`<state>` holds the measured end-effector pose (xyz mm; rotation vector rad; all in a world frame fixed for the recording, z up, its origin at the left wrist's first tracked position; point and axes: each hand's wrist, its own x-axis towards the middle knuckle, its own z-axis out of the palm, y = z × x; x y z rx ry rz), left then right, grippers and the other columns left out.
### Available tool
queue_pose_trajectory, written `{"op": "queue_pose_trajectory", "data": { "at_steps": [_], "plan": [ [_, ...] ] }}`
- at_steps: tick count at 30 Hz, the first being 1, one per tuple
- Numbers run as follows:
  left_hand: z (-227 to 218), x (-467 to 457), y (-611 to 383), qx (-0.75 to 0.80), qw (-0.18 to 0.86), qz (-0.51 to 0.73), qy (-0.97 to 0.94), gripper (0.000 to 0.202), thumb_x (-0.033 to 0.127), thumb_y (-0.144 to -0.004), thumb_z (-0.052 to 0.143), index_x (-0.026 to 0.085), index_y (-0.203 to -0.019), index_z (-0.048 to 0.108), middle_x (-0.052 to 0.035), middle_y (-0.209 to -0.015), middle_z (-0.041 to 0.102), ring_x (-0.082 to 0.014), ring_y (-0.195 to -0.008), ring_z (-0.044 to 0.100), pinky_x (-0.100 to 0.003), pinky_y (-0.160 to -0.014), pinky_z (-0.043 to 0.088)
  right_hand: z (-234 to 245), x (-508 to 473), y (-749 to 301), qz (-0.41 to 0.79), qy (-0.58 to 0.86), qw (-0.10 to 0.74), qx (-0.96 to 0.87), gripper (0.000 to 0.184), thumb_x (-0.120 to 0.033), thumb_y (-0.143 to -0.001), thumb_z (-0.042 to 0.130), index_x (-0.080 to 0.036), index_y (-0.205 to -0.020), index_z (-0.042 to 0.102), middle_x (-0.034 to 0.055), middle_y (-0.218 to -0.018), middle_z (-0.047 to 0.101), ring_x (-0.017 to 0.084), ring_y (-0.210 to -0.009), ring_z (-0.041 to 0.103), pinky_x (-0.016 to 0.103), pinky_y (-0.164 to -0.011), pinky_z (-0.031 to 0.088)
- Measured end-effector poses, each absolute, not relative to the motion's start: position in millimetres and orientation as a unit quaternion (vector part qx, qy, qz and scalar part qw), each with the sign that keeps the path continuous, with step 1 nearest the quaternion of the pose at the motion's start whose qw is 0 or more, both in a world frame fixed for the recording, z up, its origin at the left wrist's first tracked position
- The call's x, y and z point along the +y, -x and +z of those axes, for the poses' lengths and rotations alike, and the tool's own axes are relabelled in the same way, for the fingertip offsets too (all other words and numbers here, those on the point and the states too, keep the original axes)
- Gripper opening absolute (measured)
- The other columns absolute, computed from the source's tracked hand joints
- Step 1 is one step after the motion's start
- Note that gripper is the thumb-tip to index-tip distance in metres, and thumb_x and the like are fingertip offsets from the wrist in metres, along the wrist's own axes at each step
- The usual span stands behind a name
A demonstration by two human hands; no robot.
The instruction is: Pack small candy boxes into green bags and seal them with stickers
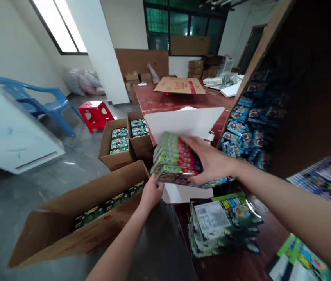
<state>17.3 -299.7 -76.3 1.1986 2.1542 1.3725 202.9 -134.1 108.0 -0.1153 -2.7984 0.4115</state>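
Note:
Between my two hands is a blurred stack of small printed boxes (174, 156) with green, red and dark sides. My right hand (209, 158) is spread over its right side, fingers behind and thumb in front, and grips it. My left hand (152, 191) is closed at the stack's lower left corner; its fingertips are partly hidden. The stack is above a white board (187, 193) on the table, with another white panel (183, 121) standing behind it. In front lies a pile of printed green-and-black packets (224, 222).
Left of the table, an open carton (74, 230) holds dark printed boxes. Two smaller cartons (115, 160) of boxes stand beyond it. A large carton (267, 78) on the right spills blue packets (241, 132). A red stool (95, 115) and blue chair (45, 101) are on the floor.

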Motion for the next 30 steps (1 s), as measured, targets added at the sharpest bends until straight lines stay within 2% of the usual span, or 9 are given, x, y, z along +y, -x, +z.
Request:
{"op": "queue_pose_trajectory", "data": {
  "at_steps": [4,10,13,16,19,23,25,27,30],
  "plan": [
    [-77.5,-302.5,-12.8,0.749,0.157,0.471,-0.440,0.050,0.014,-0.088,0.050,0.018,-0.138,0.054,-0.0118,-0.135,0.065,-0.0254,-0.120,0.063,-0.041,-0.105,0.047,46.8,-103.0,-163.8,0.104,0.046,0.050,-0.992,0.125,-0.052,-0.053,0.083,-0.012,-0.156,0.026,0.0214,-0.149,0.040,0.042,-0.134,0.042,0.055,-0.113,0.037],
    [-80.7,-303.6,-13.5,0.731,0.160,0.450,-0.488,0.065,0.014,-0.086,0.053,0.018,-0.150,0.041,-0.0137,-0.148,0.053,-0.0253,-0.137,0.050,-0.042,-0.115,0.038,7.4,-84.0,-151.9,0.081,0.057,-0.004,-0.995,0.127,-0.057,-0.052,0.082,-0.009,-0.157,0.028,0.0219,-0.152,0.040,0.041,-0.136,0.040,0.053,-0.115,0.033],
    [-74.8,-310.9,-22.8,0.758,0.053,0.409,-0.505,0.077,0.026,-0.086,0.063,0.016,-0.156,0.031,-0.0189,-0.156,0.040,-0.0319,-0.143,0.041,-0.049,-0.116,0.036,-3.6,-78.7,-149.9,0.077,0.053,-0.021,-0.995,0.122,-0.060,-0.061,0.078,-0.009,-0.158,0.024,0.0226,-0.160,0.031,0.041,-0.146,0.029,0.055,-0.121,0.023],
    [-62.1,-313.5,-34.7,0.773,-0.094,0.314,-0.543,0.071,0.034,-0.087,0.069,0.028,-0.152,0.041,-0.0143,-0.165,0.026,-0.0379,-0.147,0.031,-0.056,-0.117,0.027,-10.1,-75.8,-149.9,0.069,0.045,-0.041,-0.996,0.119,-0.063,-0.070,0.073,-0.009,-0.160,0.017,0.0229,-0.166,0.016,0.040,-0.153,0.014,0.060,-0.122,0.011],
    [-50.1,-306.0,-38.5,0.774,-0.157,0.240,-0.565,0.046,0.030,-0.090,0.066,0.034,-0.136,0.059,-0.0080,-0.163,0.034,-0.0386,-0.145,0.033,-0.057,-0.113,0.027,-4.0,-79.4,-156.6,0.048,0.056,-0.044,-0.996,0.113,-0.066,-0.076,0.069,-0.010,-0.160,0.018,0.0235,-0.167,0.012,0.040,-0.154,0.011,0.062,-0.122,0.009],
    [-37.8,-293.7,-28.8,0.763,-0.168,0.203,-0.589,0.026,0.028,-0.090,0.065,0.032,-0.116,0.068,-0.0016,-0.162,0.037,-0.0372,-0.148,0.030,-0.056,-0.111,0.026,26.9,-100.3,-197.8,0.013,0.088,0.042,-0.995,0.097,-0.067,-0.089,0.056,-0.015,-0.161,0.018,0.0194,-0.168,0.007,0.037,-0.155,0.009,0.059,-0.124,0.011],
    [-32.6,-290.0,-22.6,0.750,-0.148,0.198,-0.614,0.021,0.028,-0.089,0.066,0.030,-0.110,0.068,-0.0014,-0.158,0.044,-0.0360,-0.149,0.030,-0.056,-0.112,0.025,43.6,-117.4,-236.1,0.005,0.113,0.084,-0.990,0.095,-0.068,-0.091,0.053,-0.019,-0.162,0.013,0.0155,-0.169,0.005,0.036,-0.155,0.009,0.059,-0.124,0.016],
    [-28.6,-288.1,-18.5,0.741,-0.125,0.196,-0.630,0.020,0.027,-0.088,0.066,0.028,-0.108,0.067,-0.0023,-0.149,0.055,-0.0339,-0.147,0.034,-0.055,-0.112,0.025,54.1,-136.3,-281.2,0.008,0.129,0.082,-0.988,0.096,-0.067,-0.089,0.056,-0.024,-0.163,0.011,0.0103,-0.170,0.006,0.037,-0.154,0.014,0.060,-0.124,0.019],
    [-25.3,-287.8,-18.1,0.740,-0.103,0.194,-0.635,0.023,0.025,-0.087,0.065,0.027,-0.110,0.065,-0.0027,-0.142,0.063,-0.0318,-0.143,0.039,-0.055,-0.112,0.024,55.5,-162.0,-347.4,0.020,0.157,0.094,-0.983,0.096,-0.064,-0.086,0.062,-0.029,-0.162,0.015,0.0073,-0.169,0.017,0.041,-0.151,0.024,0.064,-0.121,0.026]
  ]
}}
